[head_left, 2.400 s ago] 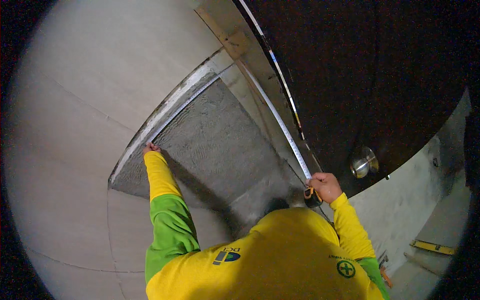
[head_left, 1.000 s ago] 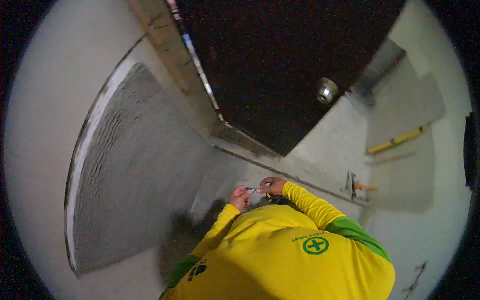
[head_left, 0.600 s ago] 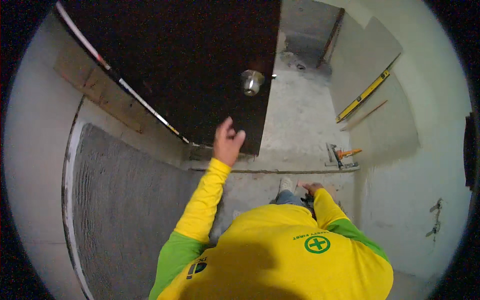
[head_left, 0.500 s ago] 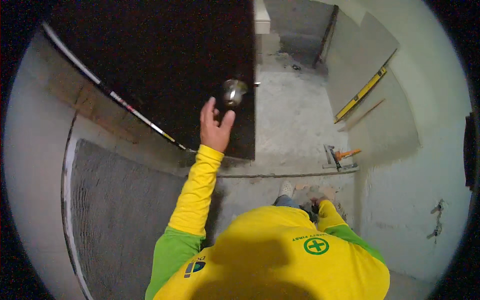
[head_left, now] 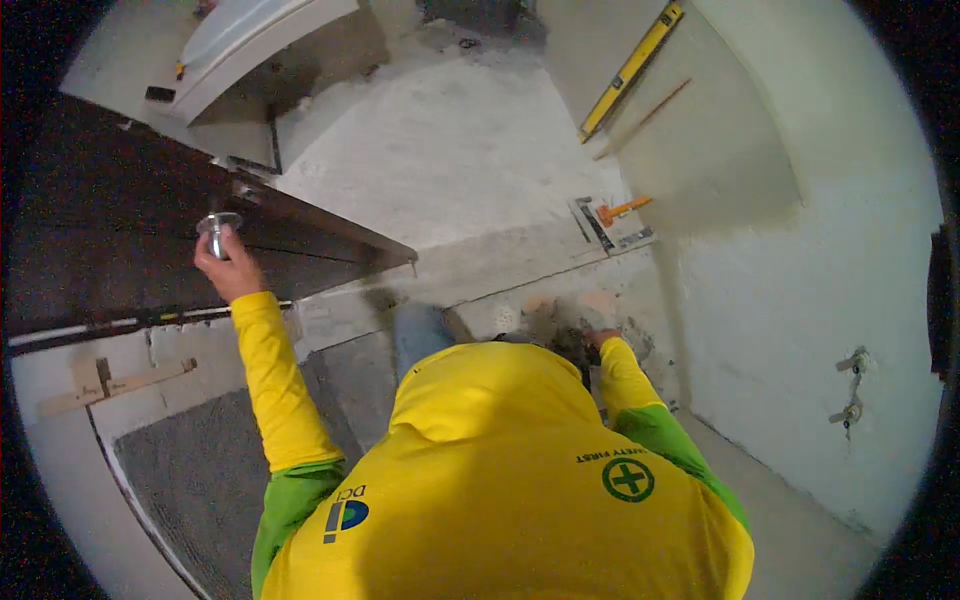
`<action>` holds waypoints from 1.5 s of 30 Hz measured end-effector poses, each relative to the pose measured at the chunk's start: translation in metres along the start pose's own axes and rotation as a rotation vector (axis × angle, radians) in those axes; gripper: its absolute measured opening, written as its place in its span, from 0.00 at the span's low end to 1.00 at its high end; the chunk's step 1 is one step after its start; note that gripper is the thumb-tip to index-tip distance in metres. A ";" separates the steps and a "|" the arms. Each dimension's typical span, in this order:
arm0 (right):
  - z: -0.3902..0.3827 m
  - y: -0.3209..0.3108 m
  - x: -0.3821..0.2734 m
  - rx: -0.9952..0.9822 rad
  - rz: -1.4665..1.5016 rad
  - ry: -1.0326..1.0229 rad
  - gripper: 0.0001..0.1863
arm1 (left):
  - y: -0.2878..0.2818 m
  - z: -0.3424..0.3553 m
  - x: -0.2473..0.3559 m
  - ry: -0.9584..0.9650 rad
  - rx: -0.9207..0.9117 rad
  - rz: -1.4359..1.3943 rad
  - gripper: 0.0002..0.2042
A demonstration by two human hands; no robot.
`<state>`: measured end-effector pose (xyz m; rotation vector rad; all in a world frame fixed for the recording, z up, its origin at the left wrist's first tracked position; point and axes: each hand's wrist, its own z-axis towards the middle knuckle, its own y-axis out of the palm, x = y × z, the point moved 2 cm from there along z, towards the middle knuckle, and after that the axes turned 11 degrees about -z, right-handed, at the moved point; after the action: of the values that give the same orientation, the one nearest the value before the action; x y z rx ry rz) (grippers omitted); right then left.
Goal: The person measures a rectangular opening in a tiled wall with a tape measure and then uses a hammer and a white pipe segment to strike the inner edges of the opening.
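My left hand (head_left: 229,262), in a yellow and green sleeve, is closed round the round steel knob (head_left: 216,226) of a dark brown door (head_left: 110,230), which stands at an angle on the left. Low at my right, beside my yellow shirt, my right hand (head_left: 602,338) has its fingers curled; a dark thing at it is mostly hidden and I cannot make it out. Grey, ridged mortar (head_left: 190,460) covers a patch at the lower left.
Past the doorway lie a pale concrete floor (head_left: 420,150) and a white tub (head_left: 260,30). On the right wall side are a yellow spirit level (head_left: 630,70), an orange-handled tool (head_left: 625,208) with metal pieces near the threshold, and pipe fittings (head_left: 852,412).
Both hands left the tape measure work by the mortar patch. My left hand reached to the knob and closed on it; the door has swung leftward, showing more of the room beyond.
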<state>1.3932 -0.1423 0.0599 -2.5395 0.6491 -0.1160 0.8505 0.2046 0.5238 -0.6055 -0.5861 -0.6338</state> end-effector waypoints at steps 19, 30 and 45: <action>0.136 -0.149 -0.056 0.067 0.057 -0.068 0.22 | 0.114 0.097 -0.057 -0.105 0.394 0.064 0.22; 0.266 -0.567 -0.276 0.298 0.163 -0.008 0.28 | 0.105 0.106 -0.077 -0.288 0.453 0.054 0.20; 0.177 -0.967 -0.827 0.888 0.420 -1.025 0.21 | 0.287 -0.056 -0.189 -1.215 0.767 -0.643 0.21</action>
<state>1.1114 1.0564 0.4250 -1.2920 0.4999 0.8023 0.9392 0.4227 0.2668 0.0242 -2.1027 -0.5124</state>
